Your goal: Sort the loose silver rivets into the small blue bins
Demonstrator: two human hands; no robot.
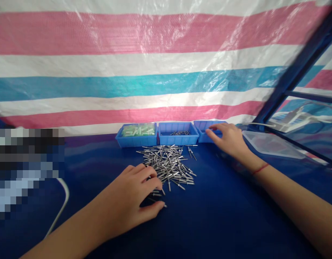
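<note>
A loose pile of silver pop rivets [168, 163] lies on the dark blue tabletop. My left hand [139, 192] rests at the near left edge of the pile, fingers bent and thumb spread away from them. A few rivets show between and under those fingers, and one rivet tip lies by the thumb. My right hand [229, 140], with a red string at the wrist, is over the right blue bin [202, 135]. Its thumb and fingers are apart, with nothing visible between them. The inside of that bin is partly hidden by the hand.
The middle blue bin [178, 139] holds some dark rivets. The left blue bin [136, 142] holds green-and-silver pieces in clear wrapping. A clear plastic lid [274, 145] lies at right, near a blue metal frame [298, 68]. A white cable [65, 196] curves at left; striped sheeting hangs behind.
</note>
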